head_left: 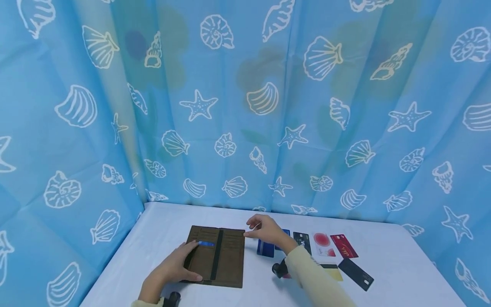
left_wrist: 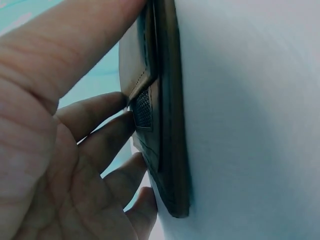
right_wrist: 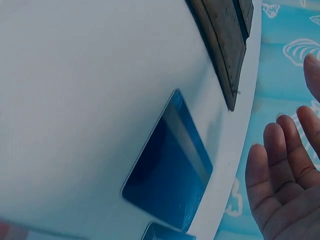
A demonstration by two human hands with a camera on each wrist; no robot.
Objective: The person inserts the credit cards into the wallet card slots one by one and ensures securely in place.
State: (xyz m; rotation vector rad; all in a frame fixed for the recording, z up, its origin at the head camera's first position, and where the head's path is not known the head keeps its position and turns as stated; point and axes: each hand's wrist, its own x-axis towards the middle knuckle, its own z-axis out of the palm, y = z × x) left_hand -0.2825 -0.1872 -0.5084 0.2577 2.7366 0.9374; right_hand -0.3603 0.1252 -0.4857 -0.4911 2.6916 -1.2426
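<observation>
A brown wallet (head_left: 232,260) lies spread open on the white table, a dark strap (head_left: 217,256) running down its middle. The edge of a blue card (head_left: 206,244) shows in a slot on its left half. My left hand (head_left: 174,264) rests on the wallet's left side, thumb by the lower edge and fingertips by the blue card. In the left wrist view, the fingertips touch the wallet (left_wrist: 172,125). My right hand (head_left: 267,230) hovers by the wallet's upper right corner with loosely bent fingers. The right wrist view shows nothing in its visible fingers (right_wrist: 280,160).
Right of the wallet lie a dark blue card (head_left: 265,248), a black card (head_left: 302,241), a white card with red circle (head_left: 323,244), a red VIP card (head_left: 344,246), a yellow card (head_left: 334,273) and a plain black card (head_left: 356,273). The right forearm partly covers some. A blue shell-patterned curtain (head_left: 245,128) stands behind.
</observation>
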